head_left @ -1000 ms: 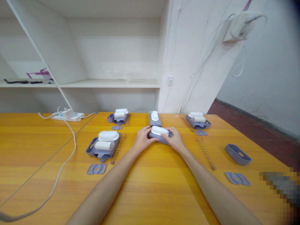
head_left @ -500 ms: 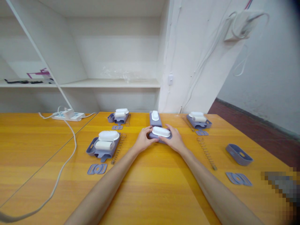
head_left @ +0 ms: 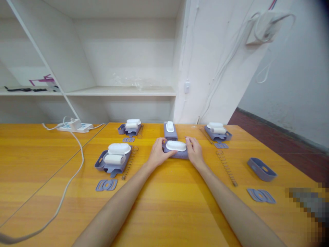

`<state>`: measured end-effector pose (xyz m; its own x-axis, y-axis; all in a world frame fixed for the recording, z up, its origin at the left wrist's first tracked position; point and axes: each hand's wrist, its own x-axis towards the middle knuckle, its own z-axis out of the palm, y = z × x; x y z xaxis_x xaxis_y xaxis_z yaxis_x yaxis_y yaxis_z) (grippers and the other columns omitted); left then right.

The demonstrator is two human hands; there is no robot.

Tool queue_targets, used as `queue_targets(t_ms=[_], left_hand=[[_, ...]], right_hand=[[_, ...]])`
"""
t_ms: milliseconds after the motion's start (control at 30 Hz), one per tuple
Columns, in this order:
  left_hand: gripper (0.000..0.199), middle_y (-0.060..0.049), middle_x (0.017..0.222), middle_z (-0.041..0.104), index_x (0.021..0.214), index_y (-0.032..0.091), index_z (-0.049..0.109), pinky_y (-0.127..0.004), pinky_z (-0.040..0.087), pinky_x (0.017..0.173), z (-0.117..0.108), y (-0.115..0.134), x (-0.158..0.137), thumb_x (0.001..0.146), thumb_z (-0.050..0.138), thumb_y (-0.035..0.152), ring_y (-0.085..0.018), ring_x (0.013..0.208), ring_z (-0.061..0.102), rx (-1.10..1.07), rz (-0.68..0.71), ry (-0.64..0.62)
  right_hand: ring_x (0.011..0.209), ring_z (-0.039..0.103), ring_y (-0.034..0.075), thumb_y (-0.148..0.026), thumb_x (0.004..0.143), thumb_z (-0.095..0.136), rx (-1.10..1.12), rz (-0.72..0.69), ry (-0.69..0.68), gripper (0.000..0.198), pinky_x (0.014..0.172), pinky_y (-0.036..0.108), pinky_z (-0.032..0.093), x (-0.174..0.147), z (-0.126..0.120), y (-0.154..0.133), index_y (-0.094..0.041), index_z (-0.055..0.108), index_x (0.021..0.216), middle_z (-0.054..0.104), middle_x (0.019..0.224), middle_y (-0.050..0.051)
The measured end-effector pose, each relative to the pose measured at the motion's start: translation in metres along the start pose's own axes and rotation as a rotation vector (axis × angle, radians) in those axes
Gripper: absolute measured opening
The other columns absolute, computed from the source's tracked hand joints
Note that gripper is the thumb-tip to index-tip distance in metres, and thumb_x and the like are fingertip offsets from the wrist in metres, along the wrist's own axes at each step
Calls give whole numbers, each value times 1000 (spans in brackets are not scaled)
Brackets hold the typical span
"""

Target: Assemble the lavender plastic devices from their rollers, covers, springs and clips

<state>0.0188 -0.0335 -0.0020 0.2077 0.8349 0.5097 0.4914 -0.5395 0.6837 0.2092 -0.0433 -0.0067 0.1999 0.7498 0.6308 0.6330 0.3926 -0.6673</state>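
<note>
A purple-grey plastic housing [head_left: 180,155] lies crosswise on the table in front of me, with a white ribbed oval piece [head_left: 176,145] on its top. Around its left end my left hand [head_left: 159,152] is closed, the thumb along the front edge below the white piece. My right hand [head_left: 194,150] grips the right end, its fingers bent and partly hiding it. Just behind stands a similar purple-grey housing [head_left: 174,134] with a white oval piece [head_left: 170,127] on it. To the right, nearest my right hand, lies a coil spring [head_left: 226,168].
Sets of purple-grey and white parts stand at left [head_left: 119,149], back left [head_left: 133,121] and back right [head_left: 216,126]. An oval purple-grey tray [head_left: 268,176] and flat frame pieces [head_left: 261,195] lie right. A power strip [head_left: 79,128] and white cable [head_left: 72,178] are on the left.
My right thumb has moved off the housing's front and the right hand has shifted slightly right, showing more of the housing's front side. The left hand stays at the left end.
</note>
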Motion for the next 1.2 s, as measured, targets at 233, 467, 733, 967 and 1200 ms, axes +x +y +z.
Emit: queue_targets(t_ms=[233,467,733,967,1200], left_hand=[[40,-1,86,52,94,20,51,-29,41,72,-2,3,1,72,62,51,-16,81,51,36,1,40],[30,3,68,49,74,19,48,-24,36,61,-2,-3,5,87,43,45,-11,63,46,-11,-88,167],[40,6,50,36,54,19,34,-23,25,53,0,-15,7,85,44,42,-9,51,36,1,-157,153],[45,6,48,28,49,18,30,-24,20,50,2,-15,7,85,43,42,-8,48,31,18,-142,114],[47,5,47,26,47,17,30,-25,16,50,3,-15,7,85,42,43,-7,47,29,36,-131,86]], right_hand=[[84,53,20,-41,92,33,-71,42,83,37,78,34,41,1,-3,4,-19,60,83,61,84,8],[74,50,20,-38,92,30,-152,75,166,37,70,32,37,1,-7,1,-21,52,68,54,73,6],[48,41,14,-45,91,31,-201,137,124,48,49,27,23,-4,-6,0,-22,40,50,47,49,0],[47,37,12,-46,91,32,-195,116,60,49,47,26,20,-3,-5,2,-21,34,49,42,47,-2],[51,37,11,-42,91,34,-198,63,6,45,51,25,22,-3,-4,-1,-19,37,52,44,52,-2]])
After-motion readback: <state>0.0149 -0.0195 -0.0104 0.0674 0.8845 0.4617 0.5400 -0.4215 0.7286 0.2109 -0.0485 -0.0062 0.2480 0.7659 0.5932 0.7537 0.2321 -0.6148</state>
